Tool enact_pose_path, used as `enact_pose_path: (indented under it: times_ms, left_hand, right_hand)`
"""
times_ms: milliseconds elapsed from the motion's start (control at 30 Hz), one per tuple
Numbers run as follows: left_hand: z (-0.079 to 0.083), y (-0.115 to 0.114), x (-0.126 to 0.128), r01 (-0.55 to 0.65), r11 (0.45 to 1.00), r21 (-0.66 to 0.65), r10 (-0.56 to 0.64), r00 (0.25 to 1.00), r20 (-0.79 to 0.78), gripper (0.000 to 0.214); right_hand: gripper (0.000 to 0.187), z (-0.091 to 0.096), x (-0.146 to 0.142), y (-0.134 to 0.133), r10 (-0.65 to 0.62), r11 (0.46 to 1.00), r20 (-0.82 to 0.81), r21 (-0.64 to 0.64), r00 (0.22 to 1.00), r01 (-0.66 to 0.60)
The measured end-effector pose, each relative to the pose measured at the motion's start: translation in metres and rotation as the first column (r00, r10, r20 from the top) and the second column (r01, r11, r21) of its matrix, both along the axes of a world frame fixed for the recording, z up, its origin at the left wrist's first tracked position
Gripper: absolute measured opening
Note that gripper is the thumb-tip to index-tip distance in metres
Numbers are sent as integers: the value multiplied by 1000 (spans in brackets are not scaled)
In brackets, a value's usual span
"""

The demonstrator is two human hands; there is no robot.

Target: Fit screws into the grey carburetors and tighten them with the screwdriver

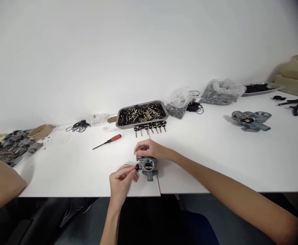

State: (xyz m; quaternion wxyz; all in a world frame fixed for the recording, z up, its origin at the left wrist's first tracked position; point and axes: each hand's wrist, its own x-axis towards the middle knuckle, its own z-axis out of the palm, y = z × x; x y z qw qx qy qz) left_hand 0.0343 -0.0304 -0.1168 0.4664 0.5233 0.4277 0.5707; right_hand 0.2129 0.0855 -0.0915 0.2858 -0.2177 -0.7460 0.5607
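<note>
A small grey metal carburetor (pixel 149 167) stands on the white table (pixel 215 160) near its front edge. My right hand (pixel 149 149) is closed over the top of the carburetor and holds it. My left hand (pixel 122 178) pinches a small black knob-like screw (pixel 137 167) against the carburetor's left side. A row of several black-capped brass screws (pixel 150 128) stands just behind, in front of a metal tray (pixel 118 119) full of the same parts.
A red-handled screwdriver (pixel 108 141) lies left of the tray. A second carburetor (pixel 251 120) sits at the right. Bags of small parts (pixel 221 92), black rings (pixel 79 126) and grey castings (pixel 13 146) line the back and left. Another person's arm (pixel 1 183) is at the left edge.
</note>
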Motion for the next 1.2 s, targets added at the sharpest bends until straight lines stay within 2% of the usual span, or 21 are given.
enact_pose_path:
  times_ms: [133,367,600,867,967,1067,1200]
  left_hand:
    - [-1,-2,-2,22,1000,-17,-21,1000,22,12]
    - [-1,-4,-3,19,999,-34,-18,999,26,13]
    - [-3,-4,-1,-35,995,-91,35,999,0,23]
    - [1,-5,1,-93,983,-158,86,995,-53,30]
    - [3,-6,3,-145,978,-150,138,989,-56,30]
    - [3,-6,5,-173,973,-154,166,985,-53,31]
    - [3,-5,5,-218,965,-145,215,976,-32,28]
  right_hand:
    - [34,-1,-1,0,43,992,-4,-116,999,-43]
    - [41,-2,0,1,52,970,12,-236,999,-48]
    - [46,-7,-1,6,-7,927,-12,-374,1000,1]
    - [44,-4,2,7,4,954,34,-300,999,6]
    - [42,-2,4,9,9,968,54,-249,998,5]
    - [40,0,7,12,-25,977,49,-210,998,35]
    - [44,3,11,16,-75,971,49,-225,996,84]
